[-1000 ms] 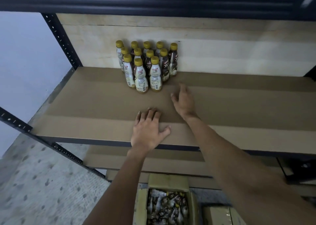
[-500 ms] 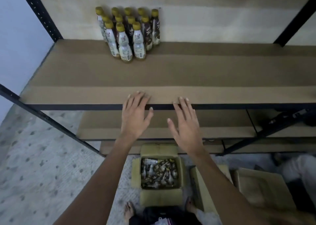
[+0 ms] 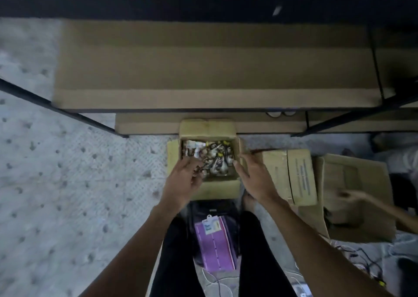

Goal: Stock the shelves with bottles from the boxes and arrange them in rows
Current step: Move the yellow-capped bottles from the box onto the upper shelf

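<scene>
I take the open box (image 3: pixel 219 190) on the floor (image 3: pixel 67 183) as landmark. It's full of bottles (image 3: pixel 217 158) lying loose and jumbled, none upright. My left hand (image 3: pixel 182 183) is at the box's near-left corner, its fingers (image 3: pixel 196 176) curled down among the bottles there. It's too blurred, so I can't tell if they actually grip one. My right hand (image 3: pixel 254 174) is over the box's right wall, fingers (image 3: pixel 240 164) fairly straight and spread, pointing into the box and holding nothing. Whether they touch the cardboard is unclear. The shelf (image 3: pixel 203 70) is beyond the box, lined with bare cardboard, and the box's far flap sits just under a lower board. A closed box (image 3: pixel 291 174) is just right of the open box, touching or nearly so. An empty box (image 3: pixel 373 206) is further right, with another person's hand (image 3: pixel 349 194) over it. My legs are on the near side of the box, with a purple card (image 3: pixel 214 249) hanging between them.
</scene>
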